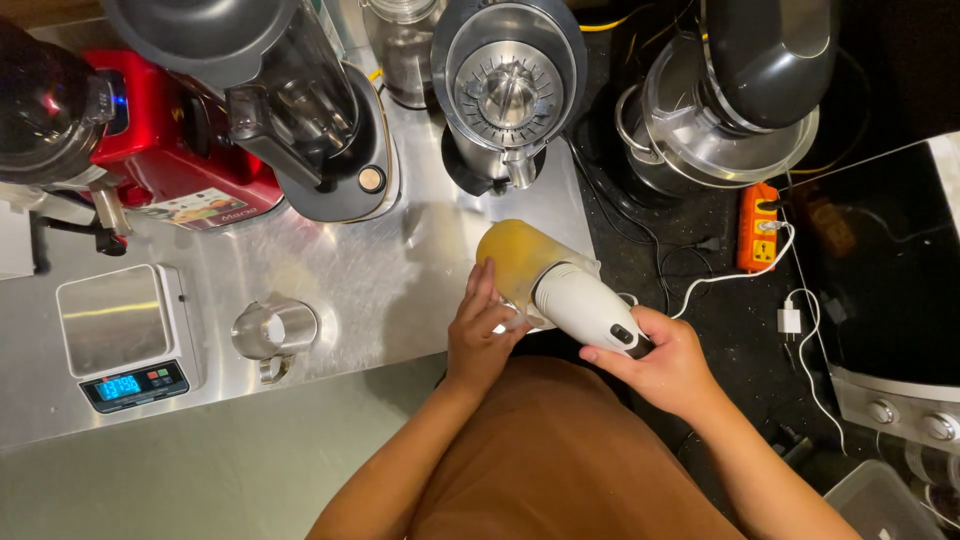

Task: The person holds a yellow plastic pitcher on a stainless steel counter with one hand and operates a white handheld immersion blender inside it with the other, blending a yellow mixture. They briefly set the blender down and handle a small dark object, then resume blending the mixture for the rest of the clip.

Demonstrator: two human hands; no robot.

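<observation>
Far left we see a kitchen scale (122, 335) on the steel counter (400, 270), then a small metal cup (272, 330) lying on its side, a red appliance (175, 165) and a dark blender (290, 110) behind. Near the counter's front edge sits a beaker (515, 255) of yellow-orange liquid; our left hand (485, 335) has fingers wrapped on its side. Behind it stands a citrus juicer (508, 95). Our right hand (665, 365) grips the white hand blender (590, 305), tilted into the beaker. Right: stand mixer (735, 110), orange power strip (758, 228).
</observation>
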